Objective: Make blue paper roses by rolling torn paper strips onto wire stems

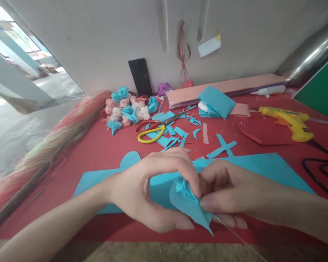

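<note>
My left hand (pixel 153 189) and my right hand (pixel 229 193) meet near the table's front edge, both pinching a small rolled blue paper flower (pixel 188 200). Its petals wrap into a cone with a crumpled centre at the top. A thin wire runs down and right from its tip. Under my hands lies a large blue paper sheet (pixel 262 167) with a petal shape cut at its left end.
On the red table cover (pixel 98 149) lie yellow-handled scissors (pixel 153 133), blue scraps, a heap of pink and blue paper flowers (pixel 128 107), folded blue paper (pixel 217 102), a yellow glue gun (pixel 292 123) with black cable, and pink paper by the wall.
</note>
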Demonstrator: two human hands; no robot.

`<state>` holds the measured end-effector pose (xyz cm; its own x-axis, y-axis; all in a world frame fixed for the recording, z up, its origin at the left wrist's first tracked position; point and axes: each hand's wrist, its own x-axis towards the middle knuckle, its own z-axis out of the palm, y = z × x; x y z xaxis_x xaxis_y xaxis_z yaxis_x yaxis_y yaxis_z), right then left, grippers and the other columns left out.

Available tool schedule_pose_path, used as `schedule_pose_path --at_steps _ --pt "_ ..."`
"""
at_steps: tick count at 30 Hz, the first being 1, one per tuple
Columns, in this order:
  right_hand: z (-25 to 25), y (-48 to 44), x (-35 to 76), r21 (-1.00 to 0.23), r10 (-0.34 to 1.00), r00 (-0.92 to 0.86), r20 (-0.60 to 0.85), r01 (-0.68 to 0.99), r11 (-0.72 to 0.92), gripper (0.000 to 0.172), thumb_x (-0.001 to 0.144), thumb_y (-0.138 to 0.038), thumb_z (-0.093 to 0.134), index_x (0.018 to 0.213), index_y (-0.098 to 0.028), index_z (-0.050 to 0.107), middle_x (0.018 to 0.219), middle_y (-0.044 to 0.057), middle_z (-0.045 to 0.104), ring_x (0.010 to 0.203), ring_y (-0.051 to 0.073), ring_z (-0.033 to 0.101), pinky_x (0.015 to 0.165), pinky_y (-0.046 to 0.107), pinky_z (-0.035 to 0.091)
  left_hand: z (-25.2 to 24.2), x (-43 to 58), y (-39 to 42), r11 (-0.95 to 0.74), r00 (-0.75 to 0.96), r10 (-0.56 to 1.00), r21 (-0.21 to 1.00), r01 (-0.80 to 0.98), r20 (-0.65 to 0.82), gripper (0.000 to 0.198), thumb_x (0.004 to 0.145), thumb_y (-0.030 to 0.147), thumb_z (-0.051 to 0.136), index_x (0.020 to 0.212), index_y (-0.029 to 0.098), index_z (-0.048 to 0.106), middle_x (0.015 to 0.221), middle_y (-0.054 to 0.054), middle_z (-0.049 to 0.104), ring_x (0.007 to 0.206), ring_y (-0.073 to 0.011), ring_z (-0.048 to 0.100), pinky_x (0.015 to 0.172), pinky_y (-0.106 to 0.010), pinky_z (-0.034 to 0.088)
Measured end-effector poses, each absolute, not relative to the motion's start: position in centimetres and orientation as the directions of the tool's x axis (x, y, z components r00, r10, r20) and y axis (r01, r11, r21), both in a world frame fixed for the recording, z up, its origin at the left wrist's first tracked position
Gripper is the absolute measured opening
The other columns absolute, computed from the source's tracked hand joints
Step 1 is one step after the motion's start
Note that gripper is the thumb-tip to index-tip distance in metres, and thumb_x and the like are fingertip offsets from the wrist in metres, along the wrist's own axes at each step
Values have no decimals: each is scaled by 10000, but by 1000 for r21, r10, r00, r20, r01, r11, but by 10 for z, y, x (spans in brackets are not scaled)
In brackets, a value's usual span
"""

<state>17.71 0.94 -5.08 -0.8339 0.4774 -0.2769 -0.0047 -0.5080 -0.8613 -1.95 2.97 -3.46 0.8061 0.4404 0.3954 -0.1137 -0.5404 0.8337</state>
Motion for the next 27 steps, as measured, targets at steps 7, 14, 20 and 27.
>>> schedule_pose_path --at_steps 7,14,20,27 --pt "-53 6 177 -837 479 -846 -234 -76 -542 155 795 -184 655 661 -122 609 502 -68 543 390 -2 447 423 100 382 -40 -17 32 -590 779 396 785 -190 486 112 733 79 676 767 158 605 709 -33 633 697 -135 589 795 -311 486" --pt "-51 4 177 -848 509 -834 -212 -102 -520 189 805 -215 677 657 -121 607 511 -59 532 427 1 454 409 85 360 -38 -15 33 -576 756 415 789 -213 507 110 782 135 703 715 124 616 678 -46 633 681 -115 599 763 -265 495" --pt "-53 5 175 -866 588 -783 -202 -137 -480 319 715 -396 768 650 -124 615 495 -61 531 395 2 446 378 95 359 -39 -17 32 -532 738 464 820 -210 490 118 736 75 719 733 143 622 722 -34 612 728 -127 596 765 -270 508" --pt "-56 2 172 -892 657 -730 -188 -153 -426 343 675 -444 781 626 -136 638 456 -61 513 359 13 424 348 117 337 -37 -17 29 -488 736 509 854 -181 447 115 739 59 707 752 142 628 746 -31 608 760 -127 601 780 -261 513"
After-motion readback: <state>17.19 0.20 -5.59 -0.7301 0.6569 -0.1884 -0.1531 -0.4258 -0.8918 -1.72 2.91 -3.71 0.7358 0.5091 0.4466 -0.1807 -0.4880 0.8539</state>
